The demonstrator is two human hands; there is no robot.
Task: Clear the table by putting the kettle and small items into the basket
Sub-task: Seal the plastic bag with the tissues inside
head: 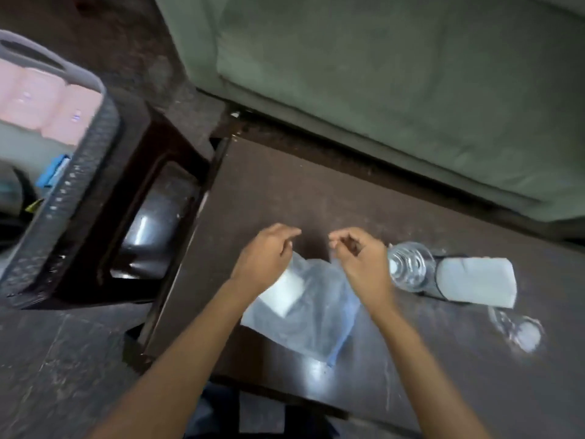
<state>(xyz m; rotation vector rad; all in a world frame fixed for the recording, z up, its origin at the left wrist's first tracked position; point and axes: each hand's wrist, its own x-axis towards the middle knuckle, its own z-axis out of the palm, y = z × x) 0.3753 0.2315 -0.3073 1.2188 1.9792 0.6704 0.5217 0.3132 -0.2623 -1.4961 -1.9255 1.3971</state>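
A clear plastic bag [311, 308] with a white piece inside and a blue edge lies on the dark brown table [272, 191]. My left hand [264, 255] and my right hand [361, 259] hover over its far end, fingers pinched at the bag's top edge; whether they grip it is blurred. A clear water bottle [410, 264] stands just right of my right hand. A grey basket [68, 198] sits on a dark stool at the left, holding pink packs and a blue item. No kettle is visible.
A folded white cloth [474, 282] lies on a dark object right of the bottle. A second clear bottle [519, 331] lies near the table's right front. A green sofa [395, 74] runs along the far side. Dark floor lies between stool and table.
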